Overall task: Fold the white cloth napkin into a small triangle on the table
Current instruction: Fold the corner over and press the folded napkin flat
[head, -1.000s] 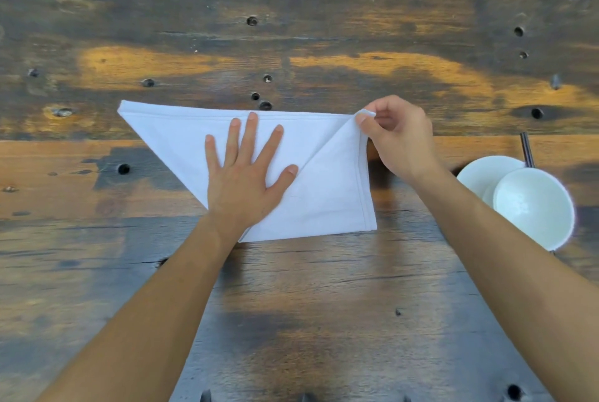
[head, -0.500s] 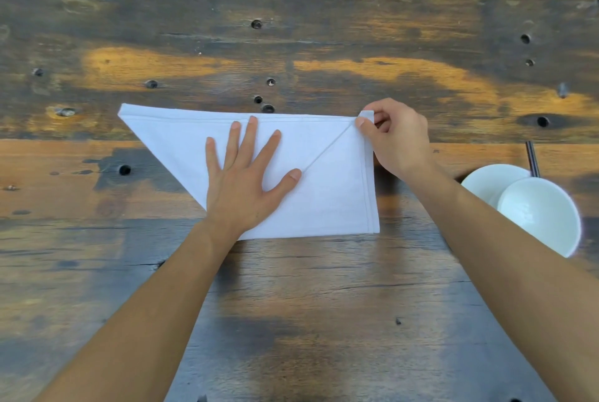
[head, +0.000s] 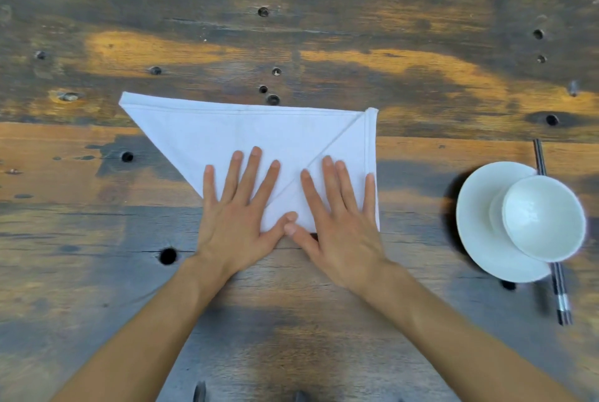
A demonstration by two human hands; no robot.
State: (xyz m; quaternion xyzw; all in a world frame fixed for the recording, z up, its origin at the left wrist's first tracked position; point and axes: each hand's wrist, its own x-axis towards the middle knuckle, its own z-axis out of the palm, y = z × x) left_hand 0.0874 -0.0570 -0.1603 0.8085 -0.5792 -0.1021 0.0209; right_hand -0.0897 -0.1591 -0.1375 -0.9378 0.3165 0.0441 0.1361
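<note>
The white cloth napkin point(head: 246, 132) lies flat on the wooden table point(head: 291, 288). Its top edge runs straight, its left end tapers to a point, and its right part is folded over along a diagonal crease up to the top right corner. My left hand point(head: 240, 207) rests palm down, fingers spread, on the napkin's lower middle. My right hand point(head: 337, 213) presses flat on the folded right flap, fingers apart. The two thumbs touch at the napkin's bottom edge. Neither hand grips the cloth.
A white bowl point(head: 544, 218) sits on a white saucer point(head: 479, 213) at the right, about a hand's width from the napkin. Dark chopsticks point(head: 560, 298) lie under the saucer. The tabletop has several knot holes point(head: 168, 255).
My right hand let go of the napkin's top right corner and came down flat onto the folded flap. My left hand slid a little toward me, and the flap now lies flat.
</note>
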